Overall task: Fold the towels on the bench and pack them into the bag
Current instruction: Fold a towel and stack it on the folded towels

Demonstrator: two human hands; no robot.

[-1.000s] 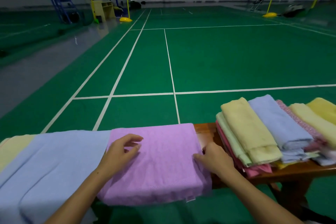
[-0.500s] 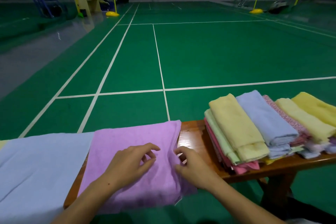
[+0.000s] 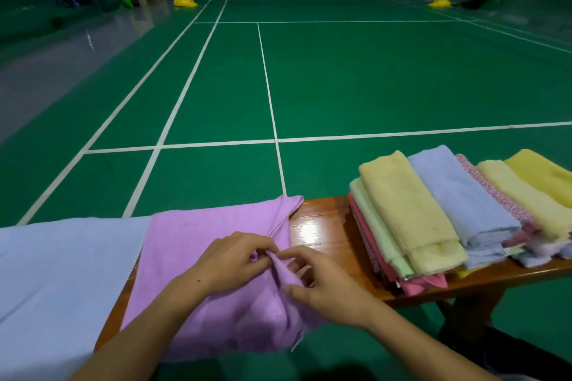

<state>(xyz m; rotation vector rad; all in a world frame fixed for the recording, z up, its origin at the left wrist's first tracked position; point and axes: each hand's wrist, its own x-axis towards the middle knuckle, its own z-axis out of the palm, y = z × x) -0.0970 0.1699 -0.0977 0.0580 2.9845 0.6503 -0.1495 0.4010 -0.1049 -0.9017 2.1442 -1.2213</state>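
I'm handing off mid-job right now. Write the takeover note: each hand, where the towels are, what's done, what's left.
Left hand: pinching a raised fold of the purple towel.
Right hand: pinching the same fold from the other side.
Purple towel: on the bench, bunched at its right edge, near edge hanging off the front.
Light blue towel: spread flat at the left, unfolded.
Folded stack: yellow, blue, pink and green towels piled at the right end of the bench.
Done: that stack is folded.
Left: finish the purple towel, fold the light blue one, pack everything. No bag is in view.
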